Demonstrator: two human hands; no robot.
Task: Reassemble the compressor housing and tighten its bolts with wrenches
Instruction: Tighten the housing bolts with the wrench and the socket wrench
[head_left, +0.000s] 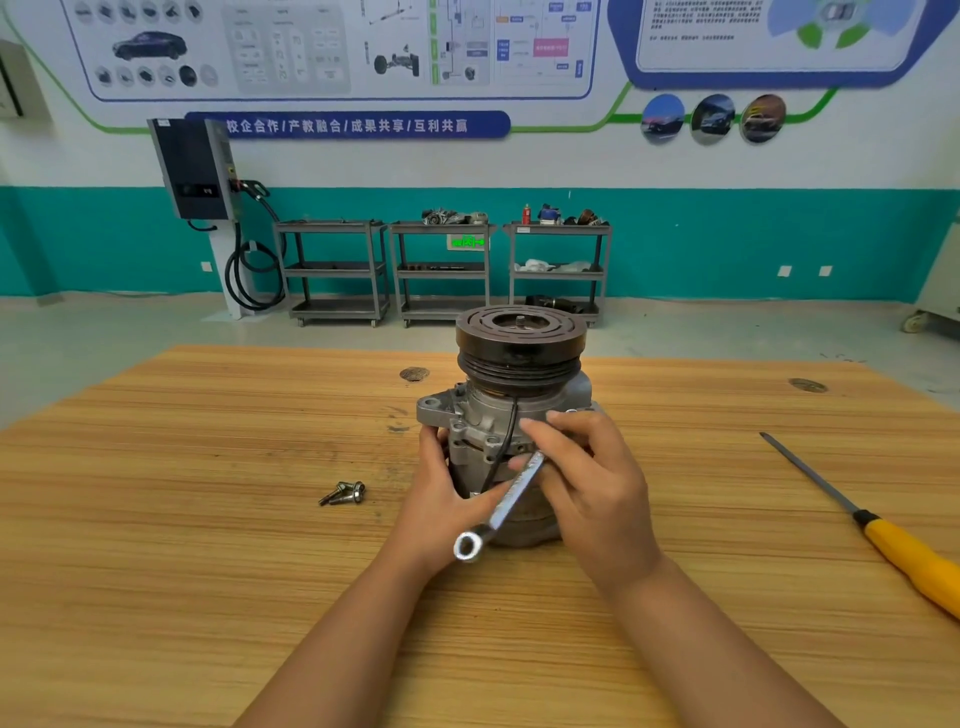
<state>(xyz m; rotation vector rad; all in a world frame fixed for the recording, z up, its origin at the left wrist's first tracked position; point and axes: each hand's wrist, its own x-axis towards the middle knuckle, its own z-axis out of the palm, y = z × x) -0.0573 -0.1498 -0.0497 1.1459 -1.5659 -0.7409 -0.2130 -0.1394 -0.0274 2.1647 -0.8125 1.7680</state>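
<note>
The compressor (488, 421) stands upright on the wooden table (208, 519), grey housing below and dark pulley (521, 343) on top. My left hand (441, 499) grips the housing's lower left side. My right hand (592, 483) holds a silver ring wrench (501, 512) against the housing's front. The wrench slants down to the left, with its free ring end hanging below my hands. Its upper end is hidden under my fingers. Two loose bolts (344, 492) lie on the table to the left of the compressor.
A yellow-handled screwdriver (872, 530) lies at the table's right side, tip pointing away from me. Beyond the table's far edge, three grey trolleys (441, 270) with parts stand along the wall, and a charging unit (195, 169) is at the back left.
</note>
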